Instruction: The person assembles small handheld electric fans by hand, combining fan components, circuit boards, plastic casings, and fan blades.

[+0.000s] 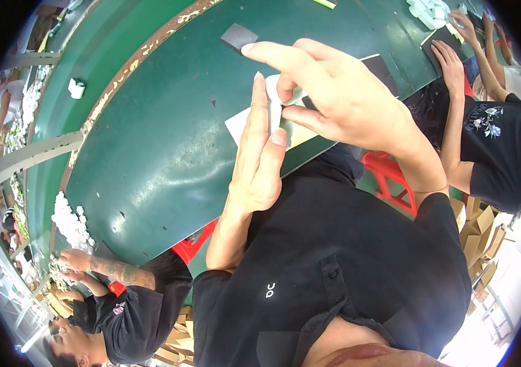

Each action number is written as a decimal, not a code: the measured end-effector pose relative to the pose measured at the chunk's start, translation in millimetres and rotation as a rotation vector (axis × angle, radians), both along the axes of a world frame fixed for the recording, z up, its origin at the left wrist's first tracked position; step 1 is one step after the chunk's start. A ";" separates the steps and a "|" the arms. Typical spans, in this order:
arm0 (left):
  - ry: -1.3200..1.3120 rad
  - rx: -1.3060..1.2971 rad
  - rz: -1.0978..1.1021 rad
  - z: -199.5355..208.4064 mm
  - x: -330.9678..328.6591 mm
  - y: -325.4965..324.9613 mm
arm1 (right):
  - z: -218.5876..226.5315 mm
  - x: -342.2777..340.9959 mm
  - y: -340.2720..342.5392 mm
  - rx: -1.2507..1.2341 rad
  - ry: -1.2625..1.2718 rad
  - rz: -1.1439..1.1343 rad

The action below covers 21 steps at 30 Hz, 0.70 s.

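Note:
Over the green table, my left hand (257, 162) stands edge-on with its fingers straight and flat. A narrow white piece (275, 110) lies along those fingers, its lower end by my left thumb. My right hand (340, 92) reaches in from the right with fingers apart. Its index finger stretches to the corner of a dark grey square (238, 38), apparently touching it. The thumb and a bent finger are close to the white piece; whether they touch it cannot be made out. Under both hands lies a white and pale-yellow sheet (303, 136), partly hidden.
A black pad (379, 72) lies beyond my right wrist. At right, a co-worker's hand (449, 61) rests on another dark pad. A white heap (72, 223) and a co-worker's tattooed arm (122, 270) are at lower left. A red stool (389, 177) stands beside me.

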State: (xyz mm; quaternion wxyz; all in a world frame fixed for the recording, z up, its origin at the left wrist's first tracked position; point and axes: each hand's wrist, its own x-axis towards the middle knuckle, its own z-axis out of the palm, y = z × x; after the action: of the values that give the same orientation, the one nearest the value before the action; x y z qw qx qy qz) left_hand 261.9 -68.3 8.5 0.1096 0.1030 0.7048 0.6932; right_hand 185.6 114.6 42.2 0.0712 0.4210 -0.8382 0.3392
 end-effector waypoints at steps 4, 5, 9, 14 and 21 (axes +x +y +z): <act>-0.021 -0.044 0.000 -17.6 1.5 -8.0 | 5.3 4.9 -3.4 0.018 0.127 -0.008; -0.079 -0.050 -0.074 -15.9 -2.6 -9.2 | 5.8 6.3 -0.7 0.021 0.130 0.001; 0.054 0.110 0.109 0.6 -2.6 1.8 | -3.5 -0.8 -0.6 -0.078 0.324 0.050; -0.123 0.317 0.000 -18.4 -2.2 -8.5 | -3.9 -4.5 -5.8 -0.299 0.238 0.119; -0.231 0.365 0.164 -9.2 -3.7 9.9 | 2.9 -12.2 3.6 -0.309 -0.128 0.245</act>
State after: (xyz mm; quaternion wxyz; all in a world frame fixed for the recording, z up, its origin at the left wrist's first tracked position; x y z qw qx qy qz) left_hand 258.3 -58.4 -0.7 0.1124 -0.0168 0.5566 0.8230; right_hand 173.3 118.2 45.1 0.0397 0.4814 -0.7215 0.4960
